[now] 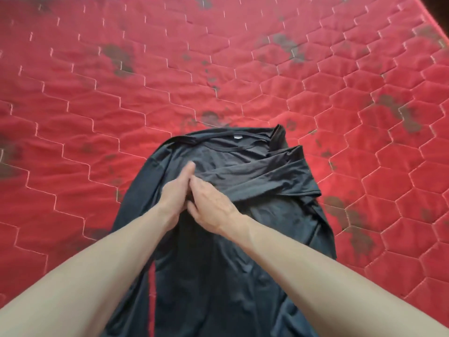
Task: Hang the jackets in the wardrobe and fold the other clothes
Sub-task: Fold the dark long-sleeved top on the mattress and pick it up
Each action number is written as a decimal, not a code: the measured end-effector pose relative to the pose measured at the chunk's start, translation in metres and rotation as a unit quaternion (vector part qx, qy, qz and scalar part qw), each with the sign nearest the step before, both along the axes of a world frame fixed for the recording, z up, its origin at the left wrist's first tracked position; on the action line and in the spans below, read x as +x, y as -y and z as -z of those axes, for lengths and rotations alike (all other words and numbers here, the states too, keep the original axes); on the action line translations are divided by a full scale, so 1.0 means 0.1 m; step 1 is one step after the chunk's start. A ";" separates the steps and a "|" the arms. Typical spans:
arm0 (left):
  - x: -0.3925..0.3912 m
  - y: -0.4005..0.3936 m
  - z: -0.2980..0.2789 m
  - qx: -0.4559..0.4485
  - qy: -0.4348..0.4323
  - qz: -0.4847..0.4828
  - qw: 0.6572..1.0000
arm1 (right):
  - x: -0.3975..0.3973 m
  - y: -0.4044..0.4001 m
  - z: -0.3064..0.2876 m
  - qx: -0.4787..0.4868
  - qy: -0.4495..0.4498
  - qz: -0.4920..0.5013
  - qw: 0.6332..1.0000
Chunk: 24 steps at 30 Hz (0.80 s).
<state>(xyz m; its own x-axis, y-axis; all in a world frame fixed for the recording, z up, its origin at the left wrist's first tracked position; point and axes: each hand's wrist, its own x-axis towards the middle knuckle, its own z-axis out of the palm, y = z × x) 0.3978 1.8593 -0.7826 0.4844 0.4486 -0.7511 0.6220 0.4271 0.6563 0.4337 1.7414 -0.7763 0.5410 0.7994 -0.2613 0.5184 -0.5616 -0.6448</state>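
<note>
A black short-sleeved shirt (243,215) lies face up on the red mattress, collar and white label away from me. Its right sleeve (257,176) is folded across the chest towards the middle. My left hand (176,193) rests on the chest with straight fingers pointing to the collar. Right beside it and touching it, my right hand (213,203) lies on the shirt, fingers curled down at the end of the folded sleeve and seeming to pinch the fabric. The shirt's lower part runs out of view under my forearms.
The red quilted mattress (97,93) with a hexagon stitch pattern and dark stains fills the view around the shirt. Its right edge (435,30) shows at the top right corner. No other clothes are in view.
</note>
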 end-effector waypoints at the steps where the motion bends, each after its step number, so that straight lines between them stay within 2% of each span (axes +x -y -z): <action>1: -0.01 -0.02 0.05 0.041 -0.015 0.020 0.999 | -0.01 0.00 0.03 -0.010 -0.012 -0.018 1.000; 4: -0.04 -0.05 0.18 0.108 -0.025 0.008 0.994 | 0.02 0.12 0.06 0.020 0.023 -0.011 0.999; 7: -0.05 -0.05 0.30 0.129 -0.021 -0.005 0.991 | 0.29 0.39 0.07 0.074 0.107 0.118 0.985; 9: -0.04 -0.03 0.33 0.166 -0.025 0.007 0.986 | 0.67 0.61 0.06 0.027 0.162 0.181 0.970; 12: 0.03 0.02 0.29 0.230 -0.005 0.011 0.973 | 1.35 0.92 0.05 -0.128 0.213 0.206 0.946; 15: 0.16 0.09 0.23 0.238 0.025 0.002 0.971 | 1.83 1.07 0.03 -0.187 0.148 0.286 0.928; 18: 0.27 0.16 0.23 0.213 0.040 -0.002 0.976 | 2.07 1.09 0.01 -0.161 0.026 0.315 0.935; 19: 0.29 0.17 0.24 0.208 0.040 -0.001 0.977 | 2.12 1.10 0.00 -0.151 0.012 0.321 0.935; 21: 0.33 0.16 0.26 0.224 0.031 -0.002 0.974 | 2.22 1.17 -0.03 -0.138 0.029 0.357 0.923; 24: 0.30 0.05 0.27 0.303 0.005 -0.029 0.953 | 2.41 1.35 -0.07 -0.128 0.053 0.423 0.895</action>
<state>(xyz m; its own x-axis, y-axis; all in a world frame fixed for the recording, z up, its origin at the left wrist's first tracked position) 0.4277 1.8548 -0.8096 0.4516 0.8243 -0.3415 0.6010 0.0018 0.7992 0.6742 1.6060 -0.7695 0.9573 0.0120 -0.2889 -0.1127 -0.9047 -0.4110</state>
